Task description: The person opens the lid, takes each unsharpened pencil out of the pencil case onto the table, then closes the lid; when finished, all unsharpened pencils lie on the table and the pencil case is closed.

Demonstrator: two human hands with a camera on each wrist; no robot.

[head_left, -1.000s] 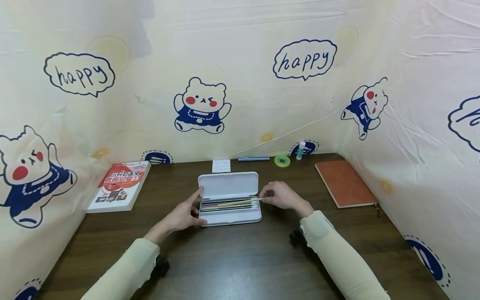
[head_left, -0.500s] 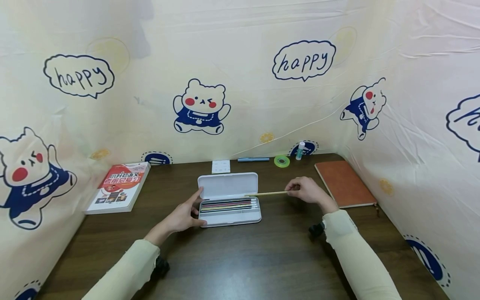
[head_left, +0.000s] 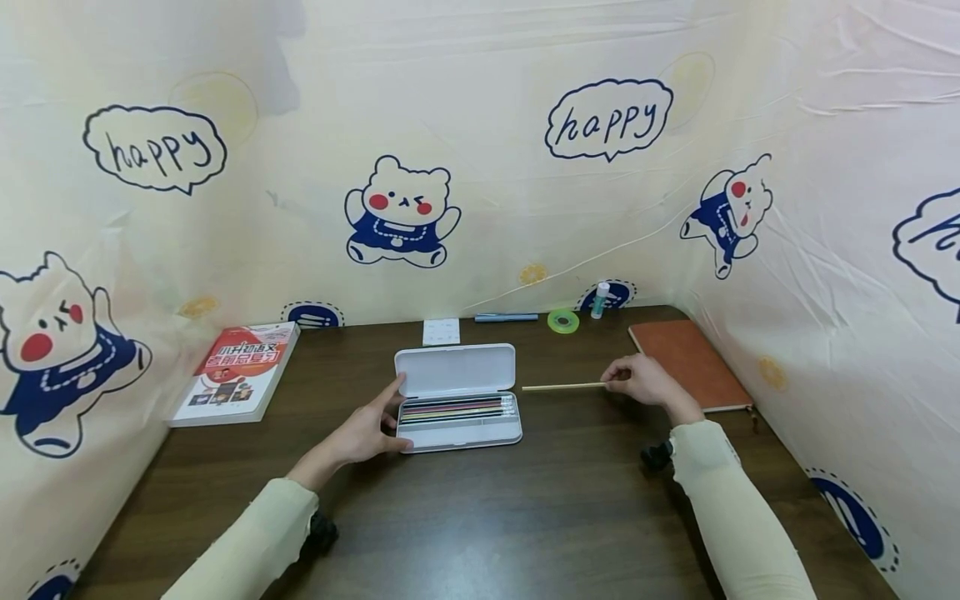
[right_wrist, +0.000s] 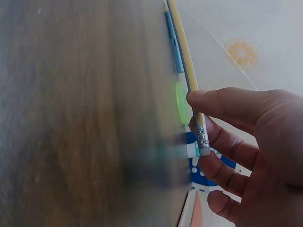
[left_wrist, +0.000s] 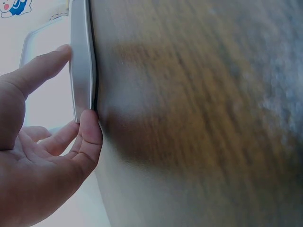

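Observation:
A white pencil case [head_left: 461, 437] lies on the table with its lid [head_left: 456, 372] tipped back. Several dark and coloured pencils [head_left: 453, 410] lie side by side in it. My left hand [head_left: 362, 432] grips the case's left end, thumb at the front corner and fingers further back; the left wrist view shows the thumb and fingers against its side wall [left_wrist: 83, 61]. To the right of the case, my right hand [head_left: 639, 380] pinches a yellow pencil [head_left: 562, 387] near its eraser end, the other end pointing left. Its metal ferrule [right_wrist: 202, 136] shows in the right wrist view.
A red-and-white book [head_left: 236, 375] lies at the left, and a brown notebook [head_left: 686, 367] at the right, behind my right hand. Along the back stand or lie a white card [head_left: 441, 332], a blue pen [head_left: 506, 317], green tape [head_left: 562, 322] and a glue stick [head_left: 600, 301].
My right hand has moved right with the yellow pencil, drawing it from over the open case to beside it. My left hand has stayed at the case's left end.

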